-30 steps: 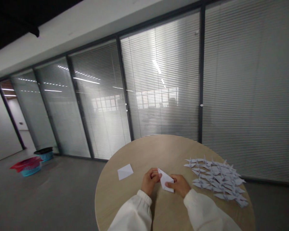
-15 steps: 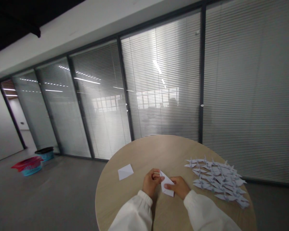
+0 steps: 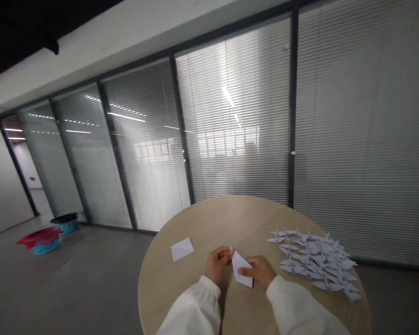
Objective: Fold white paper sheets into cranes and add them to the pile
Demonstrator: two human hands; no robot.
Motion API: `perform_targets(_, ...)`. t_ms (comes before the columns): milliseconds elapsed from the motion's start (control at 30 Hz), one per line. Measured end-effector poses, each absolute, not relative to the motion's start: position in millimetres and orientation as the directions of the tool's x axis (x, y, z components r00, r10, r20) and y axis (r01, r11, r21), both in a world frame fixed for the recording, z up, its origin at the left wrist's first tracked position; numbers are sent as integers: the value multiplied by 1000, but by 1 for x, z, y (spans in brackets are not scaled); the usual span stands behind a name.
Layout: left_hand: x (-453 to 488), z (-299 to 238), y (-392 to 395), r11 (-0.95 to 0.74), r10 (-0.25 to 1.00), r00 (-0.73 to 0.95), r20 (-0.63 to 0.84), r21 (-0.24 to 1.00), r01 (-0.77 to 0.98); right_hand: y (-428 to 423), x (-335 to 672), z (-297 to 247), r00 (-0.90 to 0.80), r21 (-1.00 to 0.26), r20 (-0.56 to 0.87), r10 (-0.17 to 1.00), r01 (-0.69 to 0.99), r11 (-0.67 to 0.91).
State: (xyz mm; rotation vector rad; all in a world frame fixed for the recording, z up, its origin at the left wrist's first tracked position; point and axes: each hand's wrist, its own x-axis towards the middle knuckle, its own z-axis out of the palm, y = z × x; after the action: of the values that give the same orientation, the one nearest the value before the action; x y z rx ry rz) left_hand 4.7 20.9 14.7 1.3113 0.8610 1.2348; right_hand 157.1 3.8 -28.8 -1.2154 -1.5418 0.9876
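Observation:
A partly folded sheet of white paper (image 3: 240, 270), narrow at its far end, is held between my two hands above the round table. My left hand (image 3: 217, 264) pinches its far left tip between thumb and finger. On its right edge my right hand (image 3: 260, 271) has a grip, with the thumb lying flat across the paper and the other fingers partly hidden. To the left lies a separate white paper (image 3: 182, 249) with a crease across it. Several folded white paper cranes (image 3: 316, 260) crowd together on the right.
The round wooden table (image 3: 230, 211) stands close to a glass partition with blinds (image 3: 237, 116). On the grey floor at the left are a blue bin with a red liner (image 3: 43, 241) and a blue bin with a black liner (image 3: 67, 224).
My left thumb and fingers have shifted up to the paper's far tip and now pinch it. The paper has turned slightly; my right hand keeps its hold.

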Motion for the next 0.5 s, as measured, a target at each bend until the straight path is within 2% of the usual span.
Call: perform_targets(500, 1, 16, 22, -105, 972, 190, 138, 979, -176, 1, 157, -29, -161, -954, 154, 975, 234, 189)
